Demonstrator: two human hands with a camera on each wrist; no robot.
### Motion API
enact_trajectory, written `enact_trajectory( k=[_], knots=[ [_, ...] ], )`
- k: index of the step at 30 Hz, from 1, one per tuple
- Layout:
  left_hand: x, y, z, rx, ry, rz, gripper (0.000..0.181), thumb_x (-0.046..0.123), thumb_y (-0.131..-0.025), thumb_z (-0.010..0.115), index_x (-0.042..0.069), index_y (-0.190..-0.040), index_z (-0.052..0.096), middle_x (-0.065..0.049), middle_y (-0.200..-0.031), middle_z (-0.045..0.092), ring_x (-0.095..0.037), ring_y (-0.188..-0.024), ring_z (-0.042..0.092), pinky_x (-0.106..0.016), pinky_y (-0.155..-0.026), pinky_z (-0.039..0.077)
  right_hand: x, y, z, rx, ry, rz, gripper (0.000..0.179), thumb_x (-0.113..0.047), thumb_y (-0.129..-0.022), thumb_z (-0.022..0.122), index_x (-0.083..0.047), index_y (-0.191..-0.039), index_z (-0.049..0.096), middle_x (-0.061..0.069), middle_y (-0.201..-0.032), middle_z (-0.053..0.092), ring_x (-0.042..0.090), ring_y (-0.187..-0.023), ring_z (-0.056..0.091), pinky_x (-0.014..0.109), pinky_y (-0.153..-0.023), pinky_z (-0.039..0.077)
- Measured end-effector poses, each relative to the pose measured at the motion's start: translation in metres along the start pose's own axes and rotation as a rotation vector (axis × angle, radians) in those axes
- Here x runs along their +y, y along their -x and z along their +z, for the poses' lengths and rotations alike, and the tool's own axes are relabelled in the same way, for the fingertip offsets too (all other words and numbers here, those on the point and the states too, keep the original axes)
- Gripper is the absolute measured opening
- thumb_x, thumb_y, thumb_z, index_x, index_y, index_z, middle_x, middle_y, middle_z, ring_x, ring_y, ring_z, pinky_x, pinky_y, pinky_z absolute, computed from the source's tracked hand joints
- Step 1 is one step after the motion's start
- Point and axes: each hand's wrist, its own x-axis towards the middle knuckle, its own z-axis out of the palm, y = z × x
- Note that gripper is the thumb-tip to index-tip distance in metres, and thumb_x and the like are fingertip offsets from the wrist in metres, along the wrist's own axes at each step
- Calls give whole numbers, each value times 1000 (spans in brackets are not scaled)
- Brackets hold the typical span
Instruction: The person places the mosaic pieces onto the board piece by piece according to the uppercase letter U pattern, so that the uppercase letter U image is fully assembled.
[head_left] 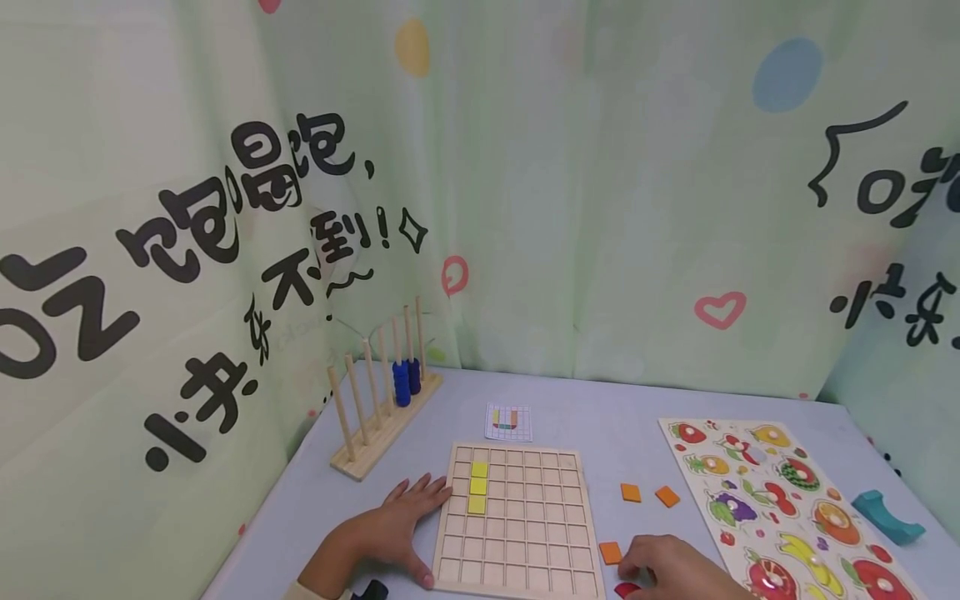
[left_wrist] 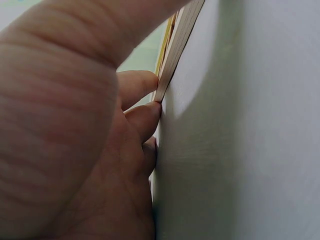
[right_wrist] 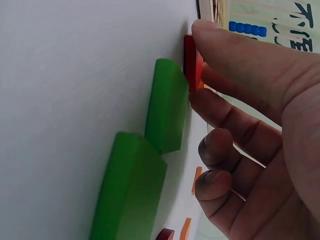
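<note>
A small red block [right_wrist: 190, 62], its shape partly hidden by fingers, is just beyond the lower right corner of the square-celled pale wooden board [head_left: 525, 530], pinched in the grip of the right hand [head_left: 667, 567], with two thick green blocks [right_wrist: 165, 112] nearby. The left hand [head_left: 397, 529], fingers spread wide and holding nothing, touches the board's left edge. Three square yellow tiles [head_left: 477, 487] sit in the board's upper left, three square orange tiles [head_left: 631, 492] lie to its right, and a small white grid-printed card [head_left: 508, 422] lies above it.
</note>
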Motion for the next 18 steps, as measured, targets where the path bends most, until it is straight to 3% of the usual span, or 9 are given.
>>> enact_trajectory(
  k=[3,10,13,18],
  knots=[
    [0,0,0,-1,2,3,122,69,-54,81,24,-155,29,3,-161,19,-26,-148,7,-54,-116,1,0,-1,0,-1,6,-35,10,-28,-82,77,-20,-88,75,-18,-81,55,1,-69,50,23,-61,46],
    [-1,-1,1,-2,1,2,122,70,-54,81,24,-155,29,3,-161,19,-25,-148,6,-54,-116,1,5,-2,1,-7,56,-213,11,-25,-87,73,-17,-94,76,-23,-85,54,-4,-71,50,20,-60,47],
    [-1,0,1,-1,-6,11,123,70,-54,81,23,-155,28,3,-161,19,-26,-148,6,-55,-116,2,5,-2,2,-16,40,-223,11,-23,-88,72,-18,-98,75,-22,-88,56,-4,-73,50,21,-62,47],
    [-2,-1,2,1,4,13,123,70,-54,80,24,-155,28,3,-161,18,-26,-148,6,-55,-115,2,1,-1,2,-36,-80,-155,18,-15,-87,72,-17,-104,75,-18,-92,61,0,-75,52,23,-65,48]
  ],
)
